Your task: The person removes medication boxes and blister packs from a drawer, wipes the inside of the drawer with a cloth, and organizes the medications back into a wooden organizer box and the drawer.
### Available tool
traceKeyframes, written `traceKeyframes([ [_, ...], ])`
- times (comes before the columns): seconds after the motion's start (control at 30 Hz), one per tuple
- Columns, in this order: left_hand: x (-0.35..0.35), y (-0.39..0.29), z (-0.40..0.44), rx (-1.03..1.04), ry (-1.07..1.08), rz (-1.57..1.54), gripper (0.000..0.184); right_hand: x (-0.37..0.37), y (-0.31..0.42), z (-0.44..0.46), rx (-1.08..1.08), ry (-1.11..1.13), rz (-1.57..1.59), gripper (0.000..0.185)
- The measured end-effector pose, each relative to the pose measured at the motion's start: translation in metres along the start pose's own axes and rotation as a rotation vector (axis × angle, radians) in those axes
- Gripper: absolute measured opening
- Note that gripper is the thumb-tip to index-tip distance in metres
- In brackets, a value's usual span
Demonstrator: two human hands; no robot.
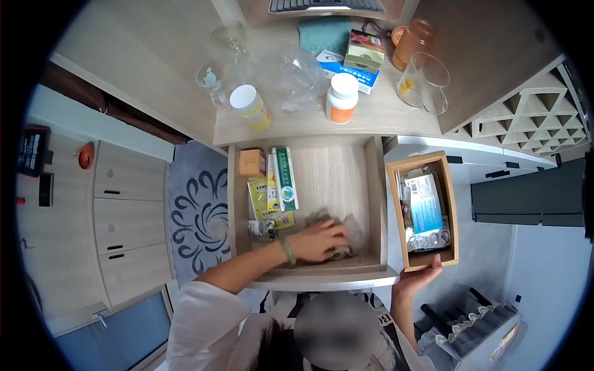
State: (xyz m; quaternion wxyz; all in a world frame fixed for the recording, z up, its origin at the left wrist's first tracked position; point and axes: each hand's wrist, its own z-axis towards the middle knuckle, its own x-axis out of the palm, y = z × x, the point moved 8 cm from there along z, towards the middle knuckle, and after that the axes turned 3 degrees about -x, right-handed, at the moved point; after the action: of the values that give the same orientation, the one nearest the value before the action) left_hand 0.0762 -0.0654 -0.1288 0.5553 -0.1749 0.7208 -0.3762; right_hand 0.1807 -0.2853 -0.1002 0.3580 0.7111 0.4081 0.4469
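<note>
My left hand [318,241], with a bracelet on its wrist, is inside the open drawer [337,167]. Its bent fingers press on a crumpled greyish cloth [354,232] at the front of the drawer floor, blurred by motion. To its left in the drawer lie a green-and-white box [286,178], a small orange-brown box [252,162], yellow packets [258,196] and a blister pack [261,230]. My right hand [421,278] grips the near end of a brown box [453,229], its thumb over the rim. A blue-and-white medicine box [425,204] and blister packs [437,238] fill it.
Above the drawer, a shelf [297,128] bears a white-and-orange bottle [342,99], a yellow-labelled container [250,108], a clear plastic bag [291,77], stacked boxes [365,52], a glass mug [424,83] and an amber jar [416,43]. Cabinets [131,204] stand at left.
</note>
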Motion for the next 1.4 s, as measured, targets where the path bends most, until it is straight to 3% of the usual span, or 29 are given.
traceKeyframes([
  [0.07, -0.003, 0.000, -0.013, -0.033, -0.055, 0.025, 0.042, 0.001, 0.001, -0.002, 0.011, 0.004, 0.007, 0.059],
  [0.13, -0.035, 0.008, -0.021, -0.310, -0.105, 0.274, 0.045, 0.003, 0.003, -0.004, 0.025, 0.003, -0.031, 0.059],
  [0.17, -0.050, 0.006, -0.029, -0.340, -0.241, 0.279, 0.039, 0.000, 0.002, -0.004, 0.026, 0.005, -0.030, 0.059],
  [0.2, -0.058, 0.003, -0.032, -0.340, -0.244, 0.287, 0.039, -0.003, -0.002, -0.002, 0.032, 0.008, -0.026, 0.059],
  [0.27, -0.053, 0.006, -0.040, -0.508, 0.064, 0.042, 0.035, -0.001, -0.005, 0.000, 0.037, 0.013, -0.015, 0.059],
  [0.33, -0.073, 0.006, -0.039, -0.540, 0.063, -0.071, 0.035, 0.002, -0.005, -0.001, 0.048, 0.013, -0.025, 0.059],
  [0.4, -0.129, 0.011, -0.059, -0.692, -0.695, 0.476, 0.050, 0.002, -0.005, 0.001, 0.040, 0.034, -0.024, 0.059],
  [0.43, -0.131, 0.025, -0.065, -0.812, -0.796, 0.596, 0.069, 0.002, -0.005, 0.002, 0.033, 0.051, -0.025, 0.058],
  [0.53, -0.108, 0.070, -0.066, -0.922, -0.761, 0.392, 0.083, 0.001, -0.008, 0.007, 0.025, 0.069, -0.028, 0.058],
  [0.67, -0.130, 0.026, -0.080, -0.975, -0.689, 0.391, 0.085, -0.003, -0.010, 0.009, 0.018, 0.059, -0.025, 0.058],
  [0.7, -0.136, 0.019, -0.094, -1.114, -0.578, 0.310, 0.084, -0.004, -0.011, 0.011, 0.011, 0.073, -0.019, 0.058],
  [0.83, -0.131, -0.021, -0.144, -1.130, -0.516, 0.252, 0.081, 0.001, -0.009, 0.009, 0.012, 0.096, -0.022, 0.058],
  [0.9, -0.113, -0.037, -0.153, -1.180, -0.279, 0.325, 0.076, 0.002, -0.010, 0.009, 0.034, 0.087, -0.017, 0.058],
  [0.93, -0.109, -0.038, -0.156, -1.182, -0.281, 0.326, 0.076, 0.004, -0.009, 0.009, 0.035, 0.090, -0.016, 0.058],
  [1.0, -0.080, -0.029, -0.166, -1.219, 0.020, 0.325, 0.072, 0.006, -0.006, 0.006, 0.031, 0.063, -0.027, 0.059],
  [1.03, -0.083, -0.035, -0.160, -1.047, -0.046, 0.508, 0.075, 0.008, -0.006, 0.006, 0.034, 0.071, -0.028, 0.059],
  [1.13, -0.094, -0.033, -0.144, -0.945, -0.012, 0.497, 0.085, 0.010, -0.005, 0.006, 0.030, 0.111, -0.026, 0.059],
  [1.23, -0.110, -0.015, -0.135, -1.020, 0.089, 0.378, 0.092, 0.010, -0.004, 0.007, 0.013, 0.087, -0.046, 0.060],
  [1.33, -0.143, 0.014, -0.126, -1.094, 0.038, 0.367, 0.086, 0.013, -0.001, 0.005, 0.008, 0.105, -0.034, 0.060],
  [1.4, -0.160, 0.049, -0.119, -0.853, -0.291, 0.673, 0.070, 0.012, 0.000, 0.005, 0.000, 0.088, -0.057, 0.061],
])
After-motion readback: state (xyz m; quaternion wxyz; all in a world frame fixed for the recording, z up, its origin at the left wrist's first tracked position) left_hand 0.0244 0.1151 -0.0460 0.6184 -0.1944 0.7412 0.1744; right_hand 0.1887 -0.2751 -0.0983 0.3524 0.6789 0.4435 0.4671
